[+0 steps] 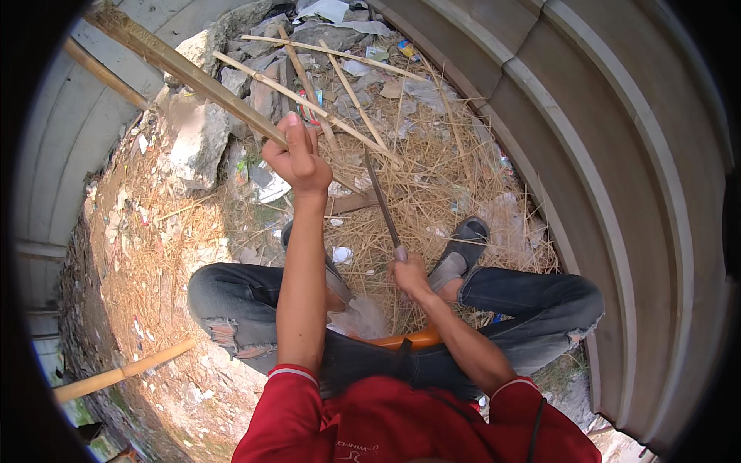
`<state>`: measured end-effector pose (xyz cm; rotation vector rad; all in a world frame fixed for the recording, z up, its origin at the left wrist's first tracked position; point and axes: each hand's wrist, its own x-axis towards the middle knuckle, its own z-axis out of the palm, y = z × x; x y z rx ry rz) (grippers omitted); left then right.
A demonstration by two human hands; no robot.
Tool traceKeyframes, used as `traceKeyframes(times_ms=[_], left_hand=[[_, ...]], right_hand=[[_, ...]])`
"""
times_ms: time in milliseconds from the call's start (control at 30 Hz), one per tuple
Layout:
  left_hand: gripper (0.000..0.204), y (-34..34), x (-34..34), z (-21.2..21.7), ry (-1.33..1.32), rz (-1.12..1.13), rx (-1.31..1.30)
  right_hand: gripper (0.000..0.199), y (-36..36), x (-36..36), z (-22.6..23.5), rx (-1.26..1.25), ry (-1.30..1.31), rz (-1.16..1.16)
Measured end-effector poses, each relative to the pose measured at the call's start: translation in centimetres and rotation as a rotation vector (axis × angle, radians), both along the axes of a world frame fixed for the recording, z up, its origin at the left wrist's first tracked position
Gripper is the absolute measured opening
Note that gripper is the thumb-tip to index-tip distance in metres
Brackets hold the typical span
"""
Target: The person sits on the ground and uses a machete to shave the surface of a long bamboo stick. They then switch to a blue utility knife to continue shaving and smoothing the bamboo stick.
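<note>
My left hand (pixel 299 160) is closed around a long bamboo pole (pixel 197 81), its thumb lying along the top. The pole slants from the upper left down to the ground in front of me. Lower and to the right, my right hand (pixel 409 275) grips the handle of a long, narrow, dark-bladed knife (pixel 381 197). Its blade points up and away from me, apart from the pole. Beyond the blade's tip, several thin bamboo strips (pixel 309 104) lie crossed over one another on straw and shavings (pixel 432 193).
A corrugated metal wall (pixel 556 139) curves along the right. Pale sheeting (pixel 54 170) stands on the left. Broken rocks (pixel 199 135) and litter lie ahead. Another bamboo pole (pixel 127 370) is at the lower left. My shoes (pixel 463 251) rest on the straw; something orange (pixel 409 339) is beneath me.
</note>
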<state>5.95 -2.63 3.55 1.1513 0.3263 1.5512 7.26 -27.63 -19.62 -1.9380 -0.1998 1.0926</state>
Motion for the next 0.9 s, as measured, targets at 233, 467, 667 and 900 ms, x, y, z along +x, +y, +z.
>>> traceKeyframes(times_ms=[233, 467, 667, 900], left_hand=[[0.046, -0.2, 0.1, 0.0, 0.009, 0.016, 0.0], [0.046, 0.2, 0.7, 0.7, -0.01, -0.075, -0.057], [0.044, 1.0, -0.7, -0.5, 0.034, -0.147, 0.025], [0.044, -0.2, 0.9, 0.5, 0.018, -0.194, -0.055]], right_hand=[[0.019, 5.4, 0.3, 9.7, 0.509, -0.272, -0.142], [0.026, 0.9, -0.3, -6.6, -0.1, 0.001, -0.135], [0.02, 5.1, 4.0, 6.3, 0.407, -0.351, -0.139], [0.028, 0.8, -0.9, -5.3, 0.048, -0.29, -0.045]])
